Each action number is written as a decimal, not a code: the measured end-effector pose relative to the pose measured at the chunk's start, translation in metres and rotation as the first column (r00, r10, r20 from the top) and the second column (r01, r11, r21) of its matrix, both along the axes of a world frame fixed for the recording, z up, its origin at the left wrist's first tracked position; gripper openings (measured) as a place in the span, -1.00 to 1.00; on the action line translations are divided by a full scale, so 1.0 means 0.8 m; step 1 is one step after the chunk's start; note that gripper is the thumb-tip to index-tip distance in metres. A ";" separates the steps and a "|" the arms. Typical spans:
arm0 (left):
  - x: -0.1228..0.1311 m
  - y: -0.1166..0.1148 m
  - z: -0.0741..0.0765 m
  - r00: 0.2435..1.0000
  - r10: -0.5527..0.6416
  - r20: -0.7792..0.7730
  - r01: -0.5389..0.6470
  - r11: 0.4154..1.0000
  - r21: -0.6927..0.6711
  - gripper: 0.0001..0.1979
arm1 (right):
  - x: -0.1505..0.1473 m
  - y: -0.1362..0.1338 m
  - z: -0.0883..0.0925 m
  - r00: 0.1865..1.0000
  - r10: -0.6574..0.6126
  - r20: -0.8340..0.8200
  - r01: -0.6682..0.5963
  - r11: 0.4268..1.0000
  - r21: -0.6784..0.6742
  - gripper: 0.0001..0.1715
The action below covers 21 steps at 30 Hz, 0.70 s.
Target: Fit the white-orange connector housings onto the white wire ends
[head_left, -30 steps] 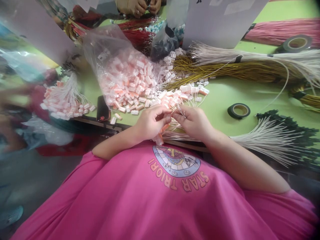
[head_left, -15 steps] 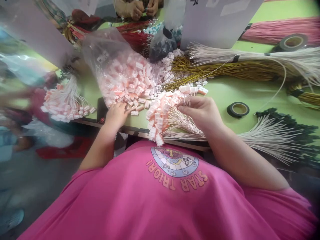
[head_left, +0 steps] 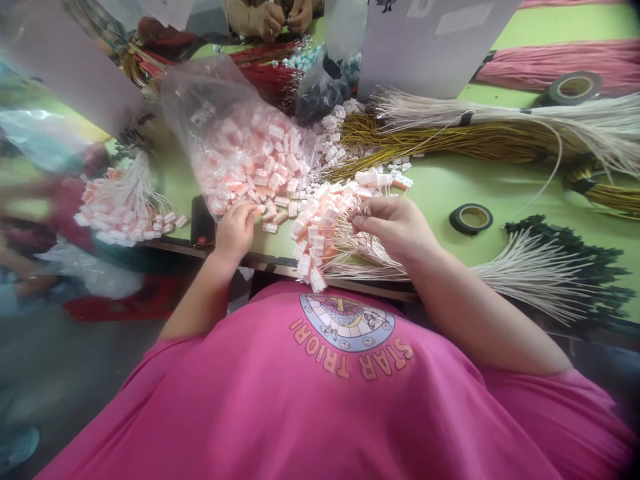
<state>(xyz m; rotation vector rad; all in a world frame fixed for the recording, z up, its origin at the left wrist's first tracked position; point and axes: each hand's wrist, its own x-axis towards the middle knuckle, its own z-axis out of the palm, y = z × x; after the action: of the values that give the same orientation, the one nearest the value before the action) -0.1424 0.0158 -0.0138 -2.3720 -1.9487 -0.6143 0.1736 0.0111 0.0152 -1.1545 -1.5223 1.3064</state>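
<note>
My right hand (head_left: 395, 227) is closed in a pinch on thin white wires (head_left: 367, 210), just above a bundle of white wires (head_left: 363, 250). Pale pink and white plastic connectors (head_left: 317, 233) crowd that bundle's left end. My left hand (head_left: 236, 230) is at the front of a clear plastic bag (head_left: 187, 100). Loose pink and white connectors (head_left: 270, 170) spill from the bag's mouth. The left thumb and fingers are drawn together beside these pieces; whatever sits between the tips is too small to make out.
A tape roll (head_left: 471, 219) lies right of my right hand, near white wires with black ends (head_left: 565, 267). Yellow wires (head_left: 450, 140) and white wires (head_left: 500, 110) stretch behind. Another connector bundle (head_left: 123, 207) lies left. Across the table are another person's hands (head_left: 280, 19).
My left hand has drawn back slightly from the loose connectors, and its fingers have come together. My right hand keeps its pinch on the wires with little movement. The view has shifted slightly.
</note>
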 end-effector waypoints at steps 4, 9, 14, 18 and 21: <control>0.017 0.006 0.003 0.995 -0.035 0.095 0.034 0.999 0.010 -0.74 | -0.005 -0.003 0.002 0.998 0.047 0.031 -0.048 0.998 0.031 -0.87; 0.026 0.024 -0.017 0.993 -0.050 0.110 0.057 0.997 -0.057 -0.73 | -0.008 -0.007 0.002 0.992 0.038 0.119 -0.050 0.994 0.093 -0.90; 0.025 0.011 -0.008 0.992 -0.048 0.115 0.053 0.998 -0.043 -0.73 | -0.008 -0.009 0.002 0.996 0.029 0.083 -0.036 0.996 0.082 -0.86; 0.027 0.000 0.002 0.987 -0.116 -0.109 0.093 0.976 -0.196 -0.74 | -0.009 -0.009 0.004 0.997 0.030 0.067 -0.035 0.996 0.080 -0.84; 0.025 -0.002 0.001 0.978 -0.154 -0.139 0.110 0.954 -0.280 -0.79 | -0.010 -0.009 0.004 0.994 0.032 0.106 -0.045 0.992 0.120 -0.82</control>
<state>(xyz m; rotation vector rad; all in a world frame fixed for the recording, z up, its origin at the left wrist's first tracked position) -0.1226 0.0140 -0.0129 -2.6312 -1.9262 -0.1579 0.1656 0.0038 0.0186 -1.1345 -1.6833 1.1770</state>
